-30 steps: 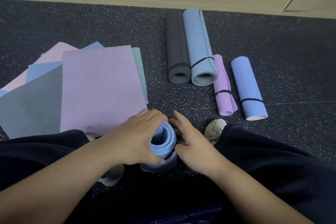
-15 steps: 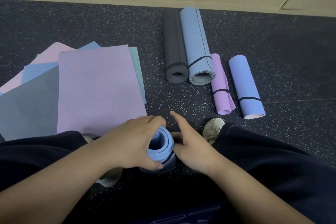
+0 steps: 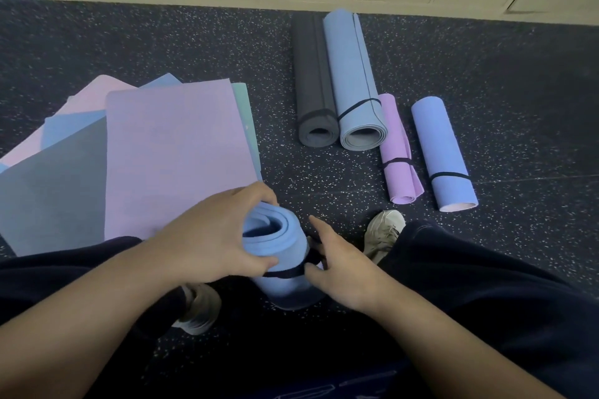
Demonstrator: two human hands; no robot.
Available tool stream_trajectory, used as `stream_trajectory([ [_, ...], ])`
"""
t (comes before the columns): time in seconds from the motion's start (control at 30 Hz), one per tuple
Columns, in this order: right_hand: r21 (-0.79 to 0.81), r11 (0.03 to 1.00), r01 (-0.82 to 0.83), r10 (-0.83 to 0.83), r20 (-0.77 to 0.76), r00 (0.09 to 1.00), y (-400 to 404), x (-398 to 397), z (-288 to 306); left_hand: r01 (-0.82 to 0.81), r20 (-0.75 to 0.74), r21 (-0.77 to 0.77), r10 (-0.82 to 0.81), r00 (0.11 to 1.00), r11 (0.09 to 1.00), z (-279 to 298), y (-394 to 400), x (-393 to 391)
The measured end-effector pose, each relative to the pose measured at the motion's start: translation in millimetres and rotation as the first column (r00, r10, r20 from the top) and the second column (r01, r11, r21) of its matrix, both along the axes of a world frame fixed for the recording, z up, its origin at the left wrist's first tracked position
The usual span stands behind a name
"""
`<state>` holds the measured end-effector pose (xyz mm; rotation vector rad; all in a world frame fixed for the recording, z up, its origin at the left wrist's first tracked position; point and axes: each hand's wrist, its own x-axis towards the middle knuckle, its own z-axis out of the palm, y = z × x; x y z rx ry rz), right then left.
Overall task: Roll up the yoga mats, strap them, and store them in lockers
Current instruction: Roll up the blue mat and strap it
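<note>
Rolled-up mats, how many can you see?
5. Four lie side by side near the lockers: a dark grey mat, a light blue mat, a purple mat, a blue mat. The fifth mat is in the person's hands.
</note>
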<state>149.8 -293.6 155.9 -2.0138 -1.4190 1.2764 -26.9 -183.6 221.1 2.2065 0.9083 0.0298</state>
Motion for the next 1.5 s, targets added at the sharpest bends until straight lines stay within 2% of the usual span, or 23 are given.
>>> stream_trajectory([
  [0.07, 0.144, 0.990, -0.006, 0.000, 0.046, 0.999, 2, -6, 5, -0.035, 0.018, 0.004, 0.035, 0.999, 0.999, 0, 3, 0],
  [0.17, 0.342, 0.932, 0.118, -0.132, 0.019, 0.991, 5, -10, 13, -0.019, 0.017, 0.034, 0.019, 1.000, 0.999, -4, 2, 3],
  [0.27, 0.443, 0.889, 0.112, -0.163, 0.078, 0.984, 6, -11, 17, 0.034, -0.010, 0.062, -0.034, 0.999, 0.997, -12, -2, 5],
  [0.43, 0.427, 0.901, 0.079, -0.097, 0.020, 0.995, 4, -15, 20, 0.121, 0.034, 0.021, -0.121, 0.992, 0.992, -22, 3, 0],
  [0.57, 0.414, 0.908, 0.065, -0.077, 0.012, 0.997, 4, -13, 20, 0.112, -0.005, 0.148, -0.113, 0.994, 0.983, -19, 8, 0],
  [0.83, 0.335, 0.941, 0.054, -0.080, 0.064, 0.995, 6, -10, 19, 0.142, 0.106, 0.083, -0.150, 0.983, 0.986, -22, 6, 5],
  [0.97, 0.294, 0.953, 0.074, -0.101, 0.078, 0.992, 5, -11, 16, 0.049, 0.167, 0.272, -0.097, 0.981, 0.961, -28, 4, 6],
  [1.03, 0.286, 0.956, 0.070, -0.104, 0.105, 0.989, 6, -10, 16, 0.042, 0.186, 0.266, -0.094, 0.978, 0.963, -29, 4, 4],
  [1.17, 0.336, 0.928, 0.158, -0.203, 0.104, 0.974, 8, -9, 14, 0.105, 0.186, 0.240, -0.152, 0.971, 0.965, -27, 2, 4],
  [1.27, 0.366, 0.914, 0.175, -0.223, 0.093, 0.970, 9, -10, 13, 0.151, 0.155, 0.283, -0.201, 0.967, 0.947, -33, -1, 6],
  [1.5, 0.548, 0.832, 0.089, -0.170, 0.098, 0.981, 7, -17, 21, 0.065, 0.252, 0.167, -0.106, 0.962, 0.984, -36, 0, 11],
])
